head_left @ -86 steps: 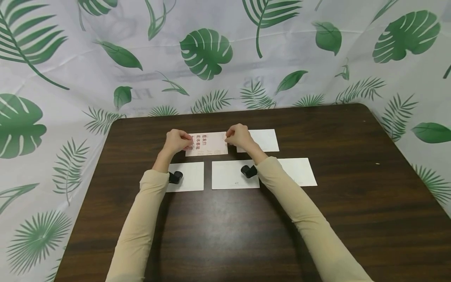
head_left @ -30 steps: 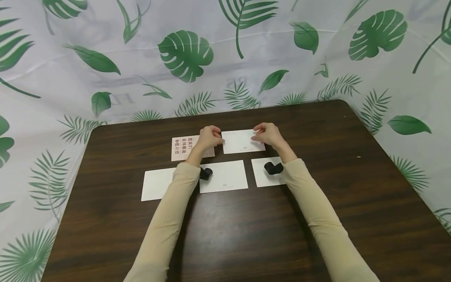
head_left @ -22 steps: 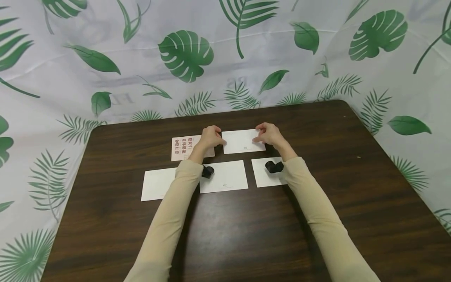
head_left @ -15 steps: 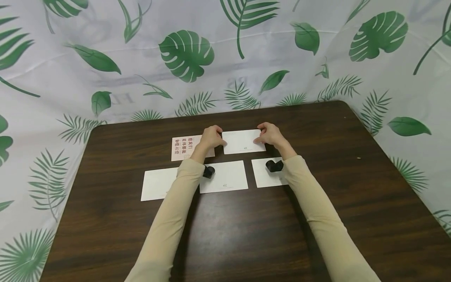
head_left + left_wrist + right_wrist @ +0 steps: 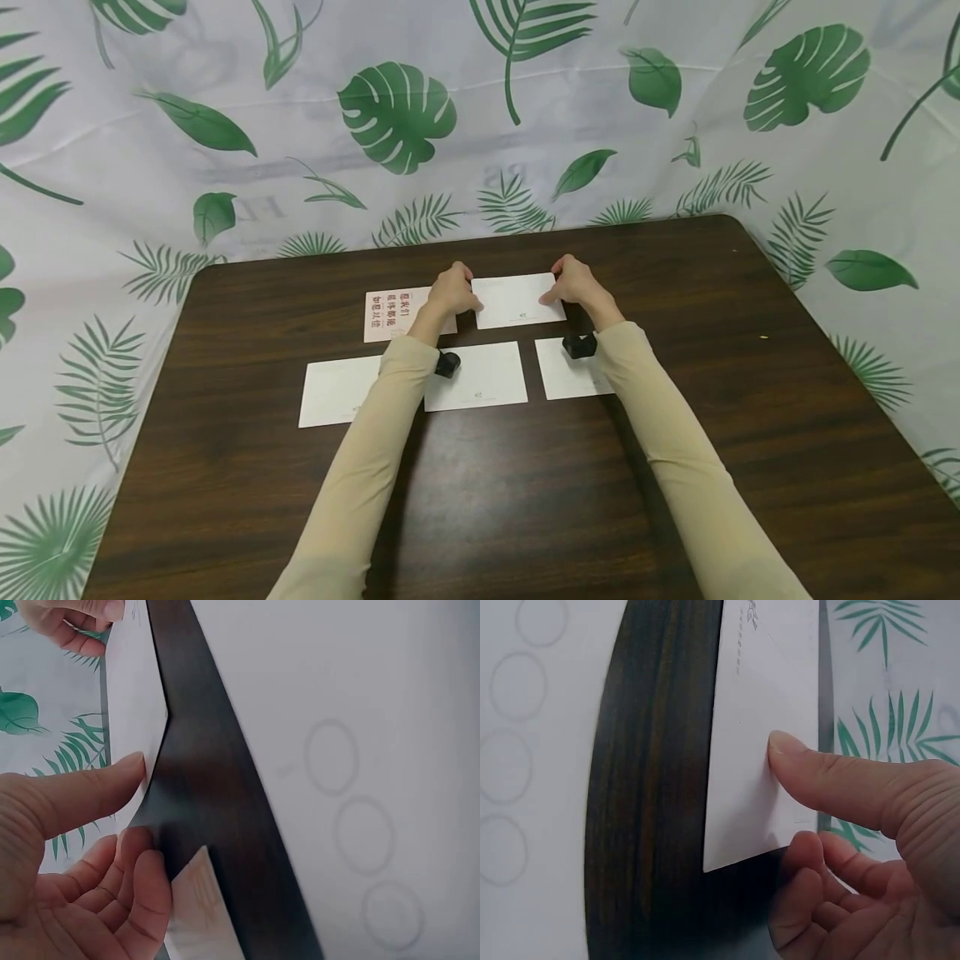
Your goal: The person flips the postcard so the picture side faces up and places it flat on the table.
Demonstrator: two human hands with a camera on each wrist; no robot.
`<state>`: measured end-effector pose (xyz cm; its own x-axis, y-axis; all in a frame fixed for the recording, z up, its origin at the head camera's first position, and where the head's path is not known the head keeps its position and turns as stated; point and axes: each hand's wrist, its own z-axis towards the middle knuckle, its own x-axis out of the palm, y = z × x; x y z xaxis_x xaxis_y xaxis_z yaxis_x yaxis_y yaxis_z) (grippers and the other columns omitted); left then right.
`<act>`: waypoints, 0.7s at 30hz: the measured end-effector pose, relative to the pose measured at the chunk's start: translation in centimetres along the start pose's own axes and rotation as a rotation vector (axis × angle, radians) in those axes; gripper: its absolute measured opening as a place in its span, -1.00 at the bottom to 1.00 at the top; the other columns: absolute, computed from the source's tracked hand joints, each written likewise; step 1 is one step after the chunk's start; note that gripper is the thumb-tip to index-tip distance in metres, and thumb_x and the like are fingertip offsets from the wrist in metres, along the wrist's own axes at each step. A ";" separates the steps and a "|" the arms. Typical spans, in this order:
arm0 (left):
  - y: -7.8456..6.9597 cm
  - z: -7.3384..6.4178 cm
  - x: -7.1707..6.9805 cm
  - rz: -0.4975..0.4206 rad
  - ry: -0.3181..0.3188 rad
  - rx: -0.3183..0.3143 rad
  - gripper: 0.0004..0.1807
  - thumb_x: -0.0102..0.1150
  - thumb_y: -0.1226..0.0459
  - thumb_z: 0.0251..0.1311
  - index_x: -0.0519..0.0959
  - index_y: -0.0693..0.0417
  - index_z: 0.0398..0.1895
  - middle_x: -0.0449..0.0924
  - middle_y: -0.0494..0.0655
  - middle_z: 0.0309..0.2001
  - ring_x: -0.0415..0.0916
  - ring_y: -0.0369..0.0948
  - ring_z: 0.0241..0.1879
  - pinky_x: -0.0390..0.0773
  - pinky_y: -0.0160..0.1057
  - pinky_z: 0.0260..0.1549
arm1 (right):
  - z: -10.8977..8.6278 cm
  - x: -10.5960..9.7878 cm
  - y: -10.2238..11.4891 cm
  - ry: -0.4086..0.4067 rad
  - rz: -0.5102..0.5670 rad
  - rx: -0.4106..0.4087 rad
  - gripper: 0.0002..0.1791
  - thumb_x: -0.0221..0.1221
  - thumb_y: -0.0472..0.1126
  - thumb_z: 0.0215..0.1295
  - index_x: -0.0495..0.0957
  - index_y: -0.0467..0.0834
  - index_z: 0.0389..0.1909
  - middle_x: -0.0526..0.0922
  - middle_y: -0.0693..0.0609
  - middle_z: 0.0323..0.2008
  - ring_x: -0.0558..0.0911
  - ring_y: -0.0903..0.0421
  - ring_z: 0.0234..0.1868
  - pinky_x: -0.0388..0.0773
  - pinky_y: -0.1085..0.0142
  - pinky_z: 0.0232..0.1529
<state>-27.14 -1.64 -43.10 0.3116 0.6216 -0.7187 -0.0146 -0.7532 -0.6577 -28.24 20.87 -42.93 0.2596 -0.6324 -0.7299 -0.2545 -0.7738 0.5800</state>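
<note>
Left hand (image 5: 452, 292), right hand (image 5: 577, 283) newly at edges of white card (image 5: 516, 300)

Right hand (image 5: 907, 829), thumb (image 5: 847, 780) on white card (image 5: 754, 727), dark table (image 5: 652, 750), 4 faint rings (image 5: 517, 686), leaf-print cloth (image 5: 885, 667)

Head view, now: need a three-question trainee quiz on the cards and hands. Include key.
1. How many white cards lie in the row nearer the person?
2. True or false: the left hand and the right hand have their fingers at two different cards.
3. Where does the card with red characters lie? A) near row, middle; B) far row, left; C) near row, right.

Key:
1. Three.
2. False; they are at opposite ends of the far-row white card.
3. B.
</note>
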 end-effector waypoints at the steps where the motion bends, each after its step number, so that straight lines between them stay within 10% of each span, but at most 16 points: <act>1: 0.0 0.0 0.0 0.000 0.001 -0.002 -0.44 0.35 0.30 -0.03 0.32 0.20 0.03 0.52 0.08 -0.12 0.47 -0.01 -0.16 0.44 -0.11 -0.15 | 0.0 0.0 0.0 -0.004 0.005 -0.003 -0.30 0.39 -0.30 -0.02 0.22 -0.31 0.09 0.39 -0.22 -0.07 0.41 -0.07 -0.17 0.40 0.12 -0.05; 10: 0.1 -0.2 0.2 -0.001 -0.036 0.007 -0.39 0.35 0.32 -0.02 0.26 0.19 0.09 0.52 0.07 -0.24 0.48 -0.04 -0.28 0.45 -0.13 -0.28 | -0.1 0.3 -0.1 -0.035 0.043 -0.008 -0.26 0.40 -0.31 -0.03 0.17 -0.31 0.12 0.35 -0.20 -0.11 0.37 -0.07 -0.18 0.37 0.12 -0.08; 21: 0.3 -0.5 0.5 -0.136 -0.077 0.098 -0.67 0.32 0.45 -0.04 0.43 0.33 -0.21 0.51 0.05 -0.42 0.43 -0.11 -0.39 0.47 -0.19 -0.26 | -1.4 -0.5 -1.2 -0.112 -0.043 -0.111 -0.65 0.37 -0.18 0.02 0.35 -0.20 -0.59 0.26 0.04 -0.65 0.28 0.11 -0.55 0.23 0.31 -0.51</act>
<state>-26.51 -1.67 -43.49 0.2435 0.7340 -0.6340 -0.0706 -0.6385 -0.7663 -26.71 22.08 -42.80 0.1609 -0.5958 -0.7869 -0.1394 -0.8030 0.5795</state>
